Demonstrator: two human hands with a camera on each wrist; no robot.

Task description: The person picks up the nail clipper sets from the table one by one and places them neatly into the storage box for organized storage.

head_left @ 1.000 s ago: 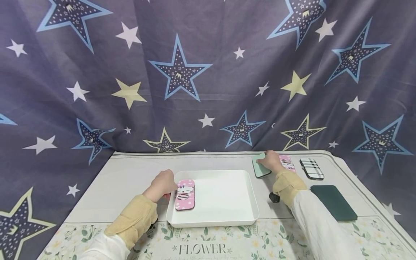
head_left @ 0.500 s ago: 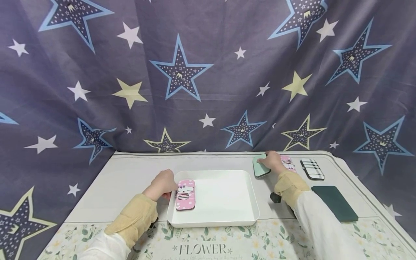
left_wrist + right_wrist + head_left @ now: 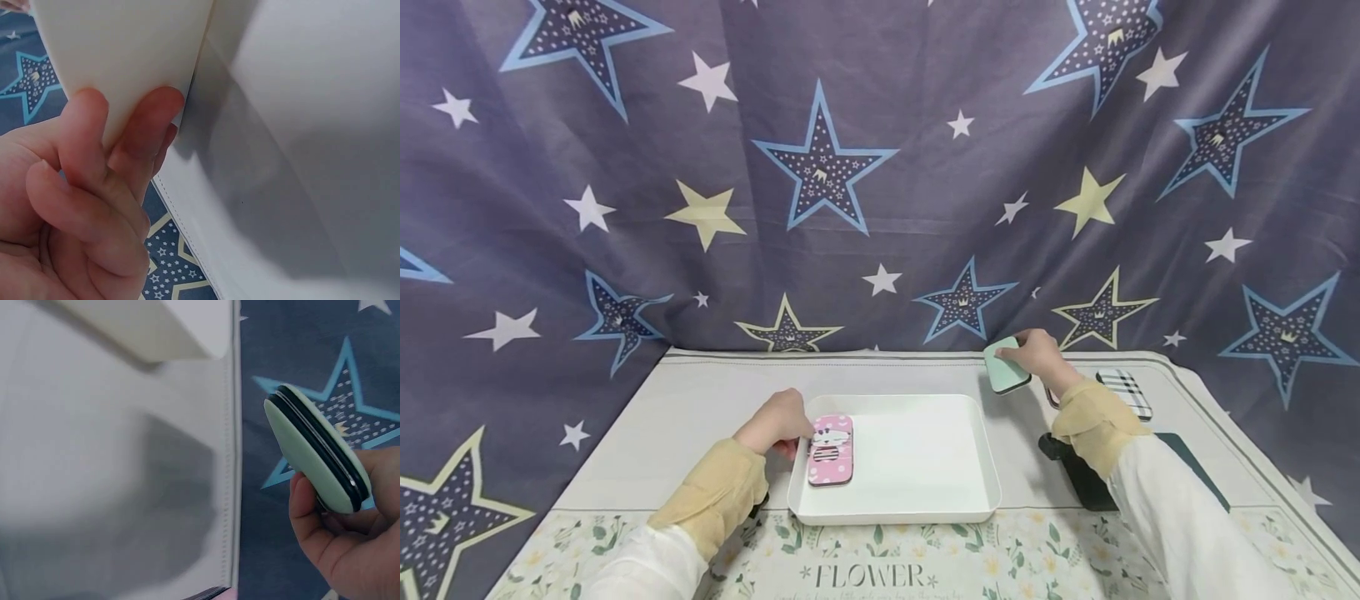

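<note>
My right hand (image 3: 1041, 357) pinches a mint green case (image 3: 1006, 367) above the table's back edge, at the right. In the right wrist view the case (image 3: 315, 450) shows its dark edge with a metal rim, with the thumb and fingers of my right hand (image 3: 350, 531) at one end. My left hand (image 3: 777, 421) grips the left wall of the white tray (image 3: 917, 458); the left wrist view shows the fingers of my left hand (image 3: 94, 187) against the outer wall of the tray (image 3: 125, 50). A pink case with a cat picture (image 3: 831, 467) lies in the tray's left part.
Right of the tray, a plaid case (image 3: 1126, 392) and a dark green flat item (image 3: 1195, 467) lie partly behind my right arm. The edge of another case shows under my right wrist. A starry curtain (image 3: 865, 250) hangs behind the table (image 3: 700, 400).
My right hand has lifted the mint green case off the table, with the case now tilted. My left hand and the tray have stayed in place.
</note>
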